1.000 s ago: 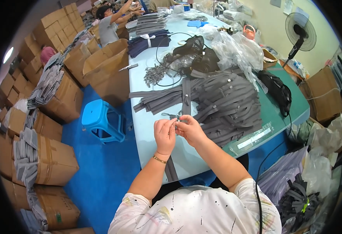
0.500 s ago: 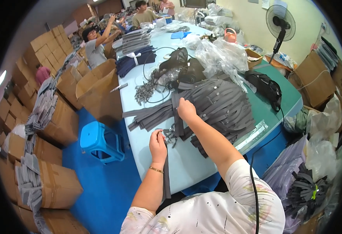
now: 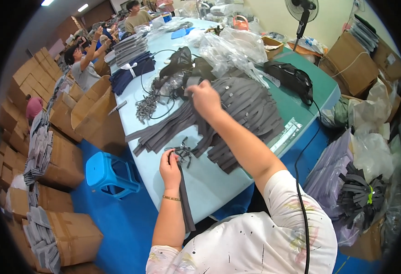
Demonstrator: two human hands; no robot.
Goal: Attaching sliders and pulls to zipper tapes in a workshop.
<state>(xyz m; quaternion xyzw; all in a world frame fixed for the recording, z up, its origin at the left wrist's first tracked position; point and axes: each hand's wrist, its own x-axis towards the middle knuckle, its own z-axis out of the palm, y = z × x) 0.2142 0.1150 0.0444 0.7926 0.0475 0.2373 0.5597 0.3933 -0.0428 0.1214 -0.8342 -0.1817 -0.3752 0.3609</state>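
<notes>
My left hand (image 3: 169,170) is closed around the upper end of a grey strap (image 3: 185,205), which hangs down along my forearm past the table's near edge. Just beyond those fingers lies a small heap of dark metal clips (image 3: 189,148). Farther in, my right hand (image 3: 206,100) is raised over a spread pile of flat grey straps (image 3: 250,114), its fingers pinched at a grey strap; motion smears the fingertips a little. Other grey straps (image 3: 159,128) fan out toward the left edge of the table. A larger heap of metal clips (image 3: 146,106) sits past them.
The pale blue table (image 3: 214,194) also carries black bags (image 3: 177,61), clear plastic bags (image 3: 232,50), a black pouch (image 3: 292,80) with a cable and a marker pen (image 3: 117,108). A blue stool (image 3: 109,171) and cartons (image 3: 74,233) stand left. People (image 3: 84,68) work beyond.
My right hand has moved farther away over the strap pile. My left hand keeps hold of its strap beside the small clip heap. The view has shifted, moving the table leftward in the picture.
</notes>
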